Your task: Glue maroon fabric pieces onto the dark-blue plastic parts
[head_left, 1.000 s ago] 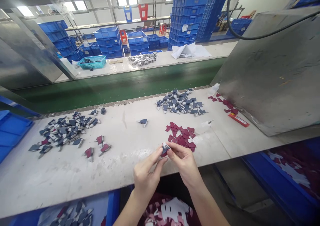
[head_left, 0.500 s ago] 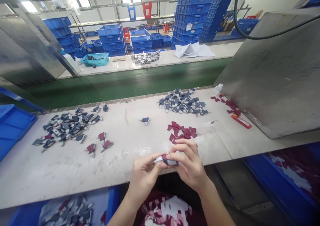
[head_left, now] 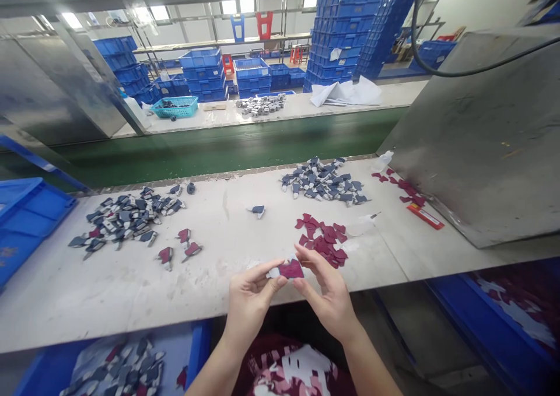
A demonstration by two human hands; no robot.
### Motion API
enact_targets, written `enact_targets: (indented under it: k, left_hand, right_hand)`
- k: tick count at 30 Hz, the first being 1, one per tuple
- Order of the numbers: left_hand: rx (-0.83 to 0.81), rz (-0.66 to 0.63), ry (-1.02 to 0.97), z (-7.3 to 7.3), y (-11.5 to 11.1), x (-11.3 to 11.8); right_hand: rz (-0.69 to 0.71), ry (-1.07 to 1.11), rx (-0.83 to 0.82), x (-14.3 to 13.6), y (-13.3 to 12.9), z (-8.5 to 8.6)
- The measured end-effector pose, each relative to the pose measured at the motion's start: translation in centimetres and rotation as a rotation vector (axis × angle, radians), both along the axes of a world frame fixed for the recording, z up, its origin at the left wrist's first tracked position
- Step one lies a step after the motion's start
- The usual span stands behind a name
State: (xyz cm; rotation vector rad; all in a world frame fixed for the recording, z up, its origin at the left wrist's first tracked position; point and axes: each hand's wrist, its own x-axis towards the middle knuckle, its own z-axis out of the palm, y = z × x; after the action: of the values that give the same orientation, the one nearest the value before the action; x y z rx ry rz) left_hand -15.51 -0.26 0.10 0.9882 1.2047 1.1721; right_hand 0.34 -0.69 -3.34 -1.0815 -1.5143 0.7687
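Close to the table's front edge, I hold a small maroon-faced part (head_left: 290, 269) with a whitish end. My left hand (head_left: 249, 294) pinches its pale left end between thumb and fingers. At its right end, the thumb and forefinger of my right hand (head_left: 330, 291) close around the upper and lower edges. Just beyond my right hand lies a pile of flat maroon pieces (head_left: 324, 244). One navy-and-grey part (head_left: 258, 210) rests alone mid-table. Several maroon-faced parts (head_left: 191, 249) lie to the left.
Piles of navy-and-grey parts stand at left (head_left: 126, 215) and back right (head_left: 324, 180). A small white bottle (head_left: 363, 225) lies beside the maroon pieces, near a red-orange packet (head_left: 425, 216). A metal box (head_left: 481, 133) bounds the right. Below the table's front is a blue bin (head_left: 199, 343).
The part has been turned so its maroon face points up toward me. My right fingers have shifted from over it to its right edges. The camera view has moved slightly.
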Motion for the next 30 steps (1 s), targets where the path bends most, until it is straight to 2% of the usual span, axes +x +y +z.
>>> enact_targets:
  k: [2, 5, 9, 15, 19, 22, 24, 26, 28, 29, 30]
  left_hand:
    - [0.006, -0.014, -0.008, -0.2, 0.0, -0.1]
    - [-0.012, 0.016, -0.086, -0.5, 0.1, -0.1]
    - [-0.039, 0.035, -0.112, -1.8, 0.4, -0.4]
    - [-0.064, 0.029, -0.038, -5.2, 1.6, -1.9]
    - [-0.042, 0.016, 0.16, -6.7, 2.4, -4.7]
    - [0.136, 0.193, 0.586, -7.2, 3.1, -8.1]
    - [0.359, 0.36, 0.915, -7.3, 4.0, -10.4]
    - [0.561, 0.491, 1.16, -7.1, 5.2, -12.1]
    - [0.674, 0.509, 1.287, -6.8, 7.0, -12.7]
    - [0.703, 0.453, 1.305, -6.6, 8.2, -12.6]
    - [0.716, 0.34, 1.296, -6.5, 9.5, -12.2]
  right_hand:
    - [0.006, 0.061, -0.078, -0.3, -0.1, 0.1]
    - [0.044, 0.291, -0.164, -0.8, 0.2, 0.1]
    - [0.113, 0.522, -0.284, -1.5, 0.9, -0.5]
    - [0.076, 0.532, -0.382, -3.3, 1.8, -2.5]
    - [0.032, 0.447, -0.324, -4.4, 1.5, -3.6]
    - [-0.158, 0.215, -0.139, -3.4, 1.4, -3.9]
    - [-0.383, 0.043, 0.041, -1.5, 1.6, -4.0]
    - [-0.656, -0.073, 0.217, 0.8, 2.0, -4.3]
    - [-0.938, -0.165, 0.319, 3.1, 2.6, -4.9]
    - [-1.038, -0.209, 0.312, 4.1, 2.9, -5.2]
    - [-1.096, -0.252, 0.276, 5.0, 3.2, -5.5]
